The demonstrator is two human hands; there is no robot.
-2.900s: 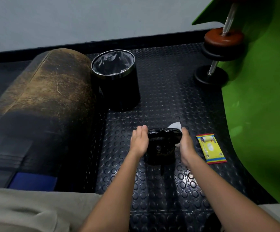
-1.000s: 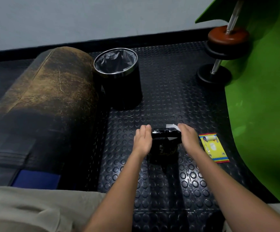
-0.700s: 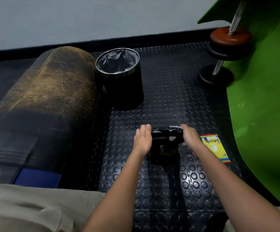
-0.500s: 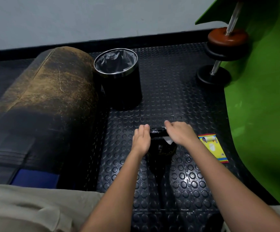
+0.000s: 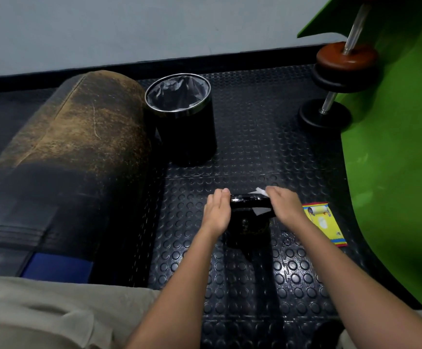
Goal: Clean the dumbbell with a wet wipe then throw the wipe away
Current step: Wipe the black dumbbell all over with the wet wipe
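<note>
Left hand (image 5: 217,212), fingers straight, braces the upright dumbbell (image 5: 249,215) so right hand (image 5: 285,207) can press the wipe (image 5: 259,200) over its top w/o tipping (bin (image 5: 179,114) nearby).

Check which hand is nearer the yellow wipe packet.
Right. The right hand holds the wipe on the dumbbell, just left of the yellow packet. The left hand rests at the dumbbell's far end.

Studded floor (image 5: 255,152) bears bin (image 5: 184,122), dumbbell (image 5: 249,212), apparently upright.

Black studded rubber floor (image 5: 255,152), grey wall (image 5: 129,28) behind, worn brown-black padded roll (image 5: 74,152) left, green mat (image 5: 393,152) curving right.
</note>
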